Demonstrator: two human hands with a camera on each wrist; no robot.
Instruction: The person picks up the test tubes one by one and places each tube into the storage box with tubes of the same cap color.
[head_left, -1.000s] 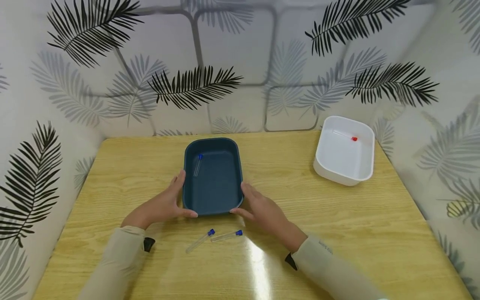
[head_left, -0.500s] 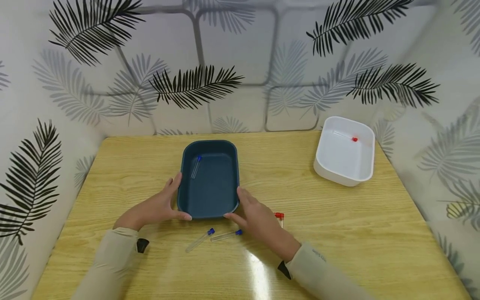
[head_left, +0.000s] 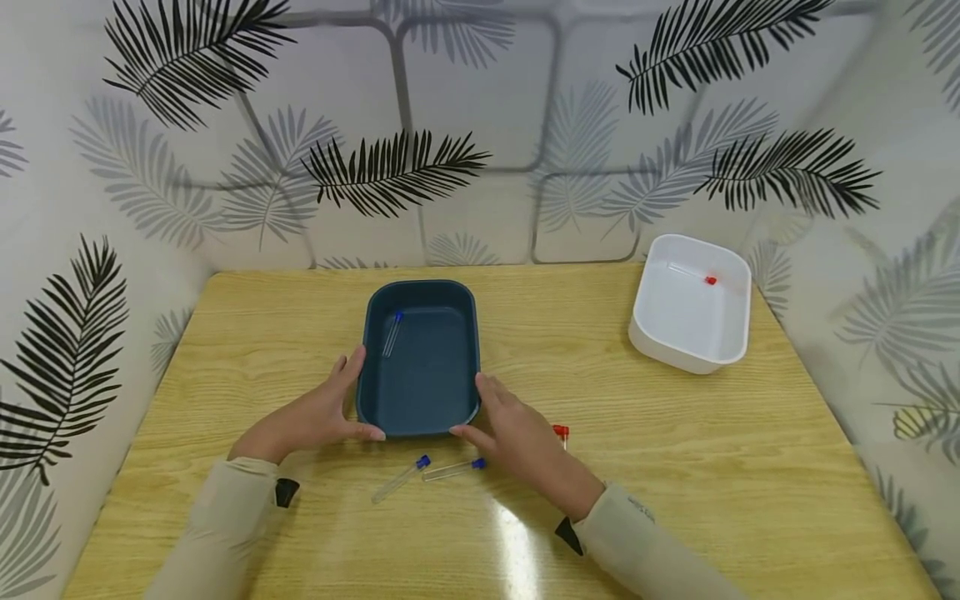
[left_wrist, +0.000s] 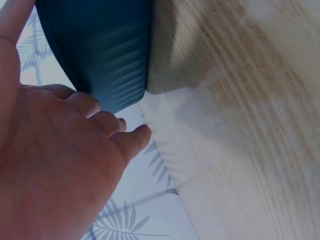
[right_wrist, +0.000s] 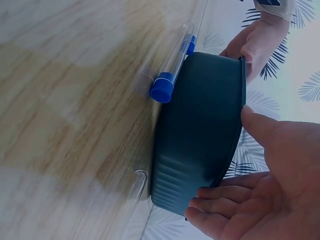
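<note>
Left grip (head_left: 311, 416) and right grip (head_left: 521, 433), spread wide, touch the blue bin (head_left: 423, 379).

Right of lower centre, the right hand (head_left: 525, 442) partly hides a red-capped tube (head_left: 562, 432); lettering (head_left: 641, 509) on the sleeve (head_left: 645, 546), which the bottom edge crops, is too small to read.

Bin (head_left: 423, 375): dark blue, rounded corners, ribbed outer side; upright on the table (head_left: 675, 483), opening upward. Left hand (head_left: 318, 415) touches its left side and near-left corner; right hand (head_left: 525, 429) touches its right side and near-right corner, thumb at the rim. One clear tube (head_left: 392, 333) with blue cap lies inside, toward the far left. Two blue-capped tubes (head_left: 401, 480) lie just before the near wall, caps to the right.
</note>
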